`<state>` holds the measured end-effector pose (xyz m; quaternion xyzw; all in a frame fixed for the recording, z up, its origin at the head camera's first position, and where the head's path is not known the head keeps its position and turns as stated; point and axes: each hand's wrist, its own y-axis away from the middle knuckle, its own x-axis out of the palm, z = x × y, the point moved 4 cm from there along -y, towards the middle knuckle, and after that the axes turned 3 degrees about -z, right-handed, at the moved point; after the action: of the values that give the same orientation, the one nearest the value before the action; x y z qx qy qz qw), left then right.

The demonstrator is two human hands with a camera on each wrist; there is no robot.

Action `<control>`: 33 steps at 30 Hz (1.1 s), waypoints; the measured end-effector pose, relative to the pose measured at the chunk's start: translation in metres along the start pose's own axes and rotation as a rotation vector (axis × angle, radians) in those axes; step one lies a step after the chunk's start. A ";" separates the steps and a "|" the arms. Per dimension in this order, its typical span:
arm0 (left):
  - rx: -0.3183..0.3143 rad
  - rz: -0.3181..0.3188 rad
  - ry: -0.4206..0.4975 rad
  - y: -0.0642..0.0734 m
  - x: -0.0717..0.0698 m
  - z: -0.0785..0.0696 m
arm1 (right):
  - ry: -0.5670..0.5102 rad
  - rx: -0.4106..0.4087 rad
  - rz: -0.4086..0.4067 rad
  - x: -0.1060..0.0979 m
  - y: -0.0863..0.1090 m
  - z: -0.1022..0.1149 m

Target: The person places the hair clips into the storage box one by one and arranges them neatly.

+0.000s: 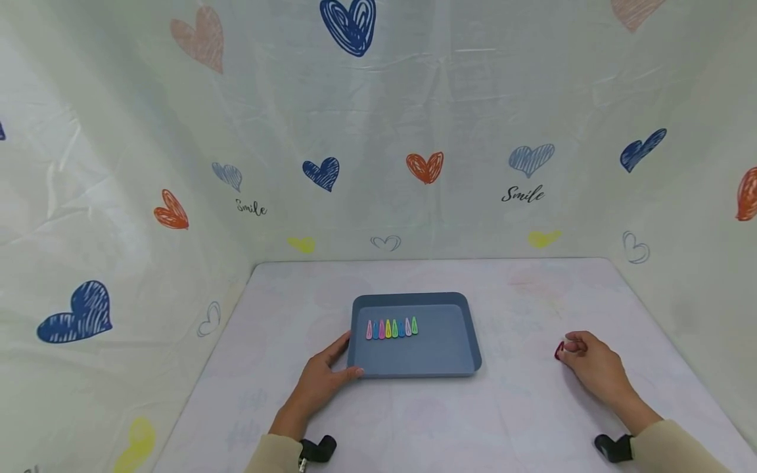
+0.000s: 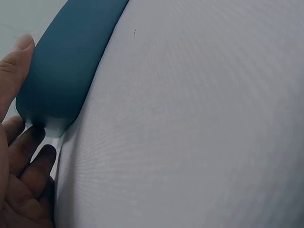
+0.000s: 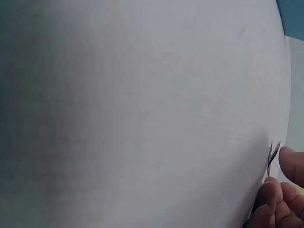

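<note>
A blue-grey tray (image 1: 426, 353) lies on the table with a row of small colored snap hair clips (image 1: 388, 329) in its left half, pink, blue, yellow, green and lilac. My left hand (image 1: 322, 376) holds the tray by its left front corner, thumb at the front edge and fingers along the left side. In the left wrist view, the fingertips touch the tray's outer wall (image 2: 61, 71). Right of the tray, my right hand (image 1: 596, 369) pinches a dark red hair clip (image 1: 558, 351) just over the table. The clip's two prongs (image 3: 273, 154) stand apart in the right wrist view.
The white table (image 1: 508, 420) reaches back to a pale curtain (image 1: 473, 217) printed with hearts, which also hangs along both sides. Black wrist straps (image 1: 319, 449) with cameras sit at both sleeves. A tray corner (image 3: 293, 18) shows in the right wrist view.
</note>
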<state>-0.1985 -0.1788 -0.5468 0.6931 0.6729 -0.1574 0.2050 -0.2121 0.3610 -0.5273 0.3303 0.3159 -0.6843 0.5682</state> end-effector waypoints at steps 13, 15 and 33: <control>-0.011 -0.002 -0.001 0.000 0.001 -0.001 | 0.053 -0.004 0.026 0.003 -0.001 0.003; -0.010 -0.003 -0.005 0.000 0.001 -0.001 | 0.050 -0.009 0.027 0.003 -0.001 0.004; -0.001 -0.003 -0.004 0.000 -0.001 0.000 | 0.043 -0.083 -0.014 0.002 -0.005 0.017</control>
<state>-0.1987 -0.1797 -0.5460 0.6916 0.6737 -0.1587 0.2064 -0.2187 0.3475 -0.5187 0.3187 0.3585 -0.6672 0.5699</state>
